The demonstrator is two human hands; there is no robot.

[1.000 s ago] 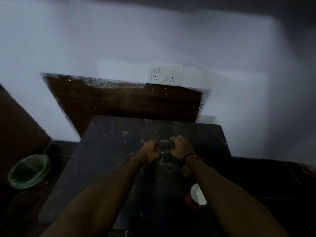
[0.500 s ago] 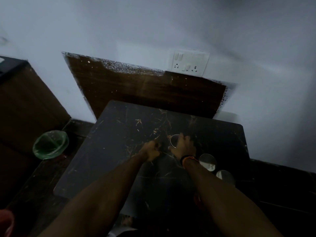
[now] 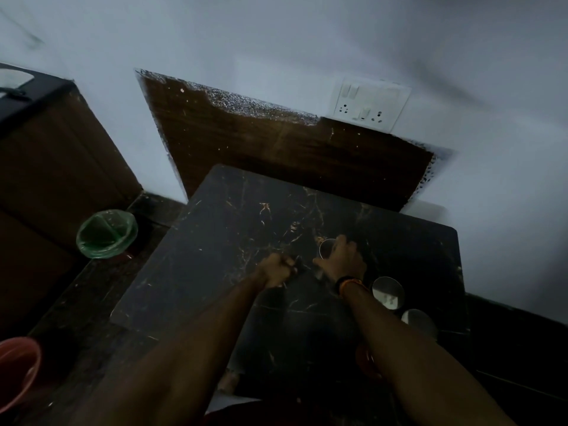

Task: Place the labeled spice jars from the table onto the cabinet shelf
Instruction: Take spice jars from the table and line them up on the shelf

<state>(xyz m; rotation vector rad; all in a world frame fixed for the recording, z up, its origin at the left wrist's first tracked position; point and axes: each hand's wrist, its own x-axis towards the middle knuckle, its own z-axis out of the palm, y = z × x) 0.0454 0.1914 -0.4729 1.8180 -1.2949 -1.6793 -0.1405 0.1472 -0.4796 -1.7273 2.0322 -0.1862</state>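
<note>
A spice jar (image 3: 326, 248) with a shiny metal lid stands on the dark marble table (image 3: 221, 259), right of its middle. My right hand (image 3: 341, 261) is wrapped over it from the near right side, hiding the jar's body. My left hand (image 3: 278, 270) is a closed fist on the table just left of the jar, apart from it; nothing clear shows in it. Two more shiny-lidded jars (image 3: 388, 292) (image 3: 419, 322) stand by the table's right edge. An orange jar (image 3: 365, 361) is partly hidden under my right forearm.
A brown cabinet (image 3: 55, 161) with a dark top stands at the left. A green-lined bin (image 3: 106, 235) and a red bucket (image 3: 15, 370) sit on the floor left of the table. A wooden board (image 3: 276, 142) leans on the wall below a socket plate (image 3: 368, 103).
Both hands were on the jar a second ago; my left hand has come off it and closed beside it. The view swung left, bringing the cabinet and more jars into sight.
</note>
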